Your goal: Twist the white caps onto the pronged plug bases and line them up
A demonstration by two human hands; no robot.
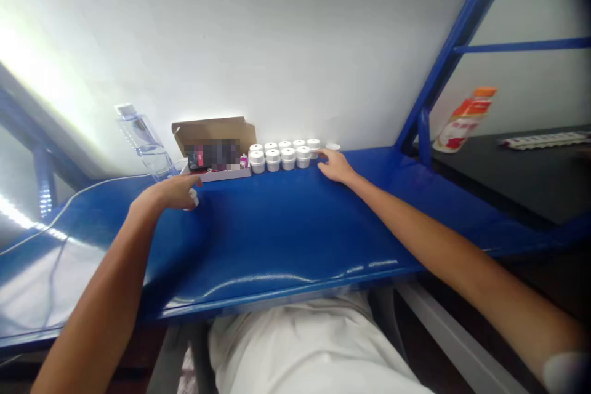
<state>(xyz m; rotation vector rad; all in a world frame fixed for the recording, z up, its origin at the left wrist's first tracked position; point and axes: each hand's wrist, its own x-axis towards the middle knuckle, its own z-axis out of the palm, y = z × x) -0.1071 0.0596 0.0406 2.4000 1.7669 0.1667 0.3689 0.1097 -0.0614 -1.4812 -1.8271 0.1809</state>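
My left hand [173,192] is closed around a small white piece [192,198], held just above the blue tabletop in front of an open cardboard box [215,176]. Its exact kind is hard to make out. White lidded jars [273,160] stand upright in two rows to the right of the box. At the right end of these rows is my right hand [335,166], its fingers curled in beside a back-row jar [314,146]. Whatever lies between those fingers is hidden. Just behind this hand, a white round rim or lid [333,147] shows.
A clear plastic bottle [146,143] stands tilted-looking left of the box. A white cable [87,188] crosses the left of the blue table [277,228]. Blue frame posts [443,61] rise at the right, with an orange-capped bottle [465,121] on a dark surface beyond.
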